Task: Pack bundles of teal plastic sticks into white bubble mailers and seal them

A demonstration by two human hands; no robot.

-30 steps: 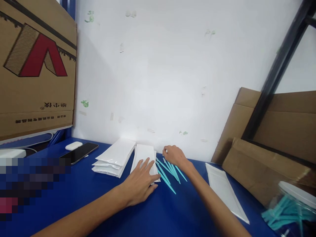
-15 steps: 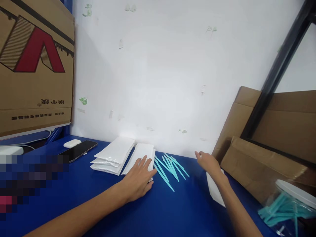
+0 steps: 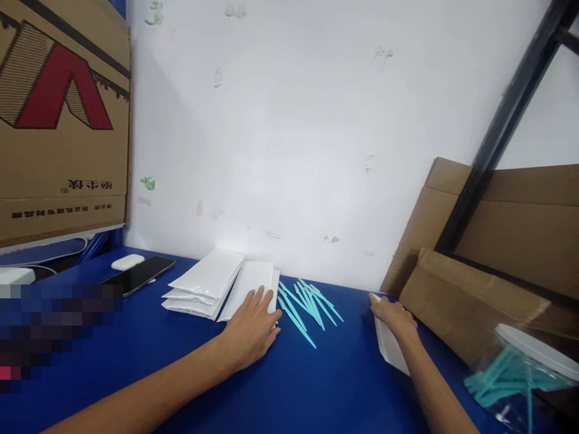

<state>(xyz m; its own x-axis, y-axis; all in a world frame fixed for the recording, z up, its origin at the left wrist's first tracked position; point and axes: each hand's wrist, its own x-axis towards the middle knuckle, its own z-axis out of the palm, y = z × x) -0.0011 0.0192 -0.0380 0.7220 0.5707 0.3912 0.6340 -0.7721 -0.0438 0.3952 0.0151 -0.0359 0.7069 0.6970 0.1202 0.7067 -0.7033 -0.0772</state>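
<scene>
My left hand (image 3: 252, 328) lies open, fingers spread, on the near end of a low pile of flat white packets (image 3: 253, 277). A taller stack of the same white packets (image 3: 205, 274) stands just left of it. Several thin turquoise sticks with pale tips (image 3: 312, 304) are fanned out on the blue table right of my left hand. At the right, my right hand (image 3: 394, 314) is closed at the far end of a flat white piece with rounded corners (image 3: 389, 345). Its index finger reaches along the far edge; the other fingertips are hidden.
A clear jar with a white lid (image 3: 520, 380) holds more turquoise sticks at the lower right. Folded brown cardboard (image 3: 474, 307) leans behind it. A black phone (image 3: 142, 274) and a small white case (image 3: 128, 262) lie left. A printed carton (image 3: 63, 138) stands beyond them.
My right hand has come down onto the far end of the white piece. My left hand stays on the packets. The whole view has shifted slightly.
</scene>
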